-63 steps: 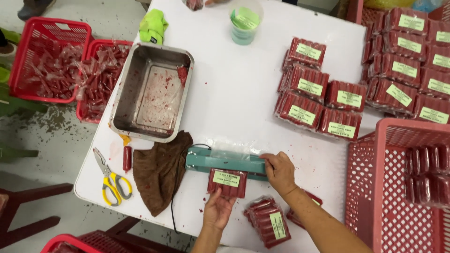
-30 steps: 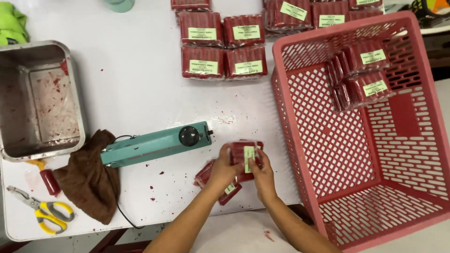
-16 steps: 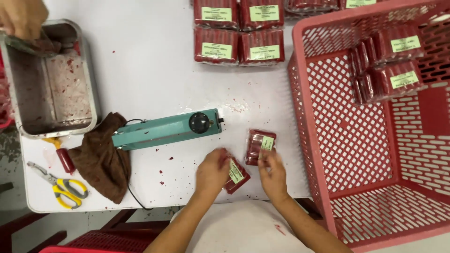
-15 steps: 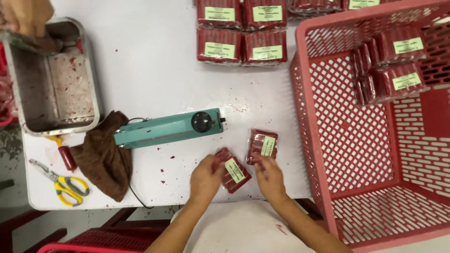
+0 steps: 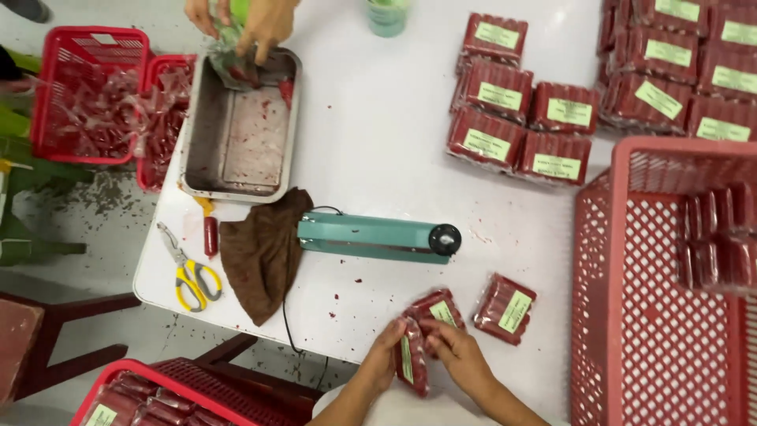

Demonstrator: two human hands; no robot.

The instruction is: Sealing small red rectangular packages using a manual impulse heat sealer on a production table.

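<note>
Holding a red packet [image 5: 413, 363] — both hands [image 5: 426, 355], white table [image 5: 378, 142], grey floor [image 5: 71, 205]

- A small food-packing workplace, run by hand rather than by machines.
- A white table [image 5: 378, 118] serves as the bench, flecked with red stains.
- A teal heat sealer [image 5: 374, 237] lies on it.
- Stacks of labelled red sausage packs [image 5: 520, 118] cover the far side.
- Red plastic crates [image 5: 662, 284] hold more sealed packs.
- A metal tray [image 5: 240, 134], yellow-handled scissors [image 5: 189, 272] and a brown rag [image 5: 260, 252] lie near the sealer.
- Another worker's hands [image 5: 252, 24] reach into the tray.
- The floor is bare stained concrete [image 5: 95, 205].
</note>
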